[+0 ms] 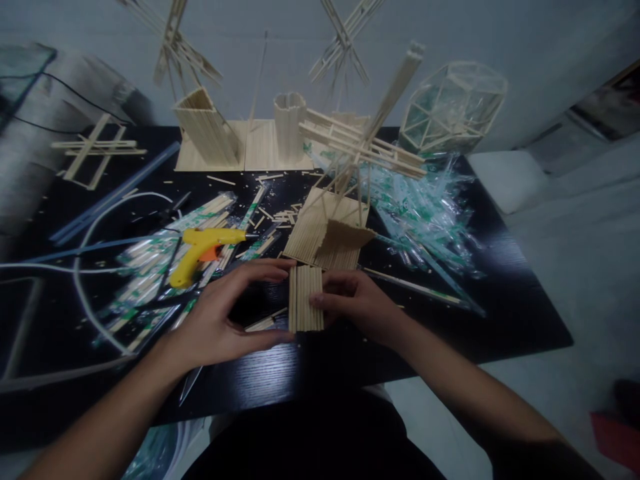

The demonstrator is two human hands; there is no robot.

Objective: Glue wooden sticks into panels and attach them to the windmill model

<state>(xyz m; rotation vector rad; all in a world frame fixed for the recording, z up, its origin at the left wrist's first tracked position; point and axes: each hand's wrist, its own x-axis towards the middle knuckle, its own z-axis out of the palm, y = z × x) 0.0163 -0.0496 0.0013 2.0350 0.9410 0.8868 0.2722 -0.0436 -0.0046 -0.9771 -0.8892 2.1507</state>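
Note:
A small panel of wooden sticks (306,299) laid side by side is between my hands near the front of the black table. My left hand (225,317) reaches round its left side, thumb at the lower corner and fingers at the upper one. My right hand (357,303) grips the right edge, with the thumb on the face. Just behind stands a windmill-like stick model (357,157) on a stick base (300,233). A yellow glue gun (205,250) lies to the left of the panel, on plastic-wrapped sticks (150,267).
Clear and green wrappers (430,207) are heaped at the right. Two stick towers (213,137) stand on boards at the back. A round stick frame (453,110) is at the back right. A white cable (77,267) loops at the left, and a bin (163,450) is below.

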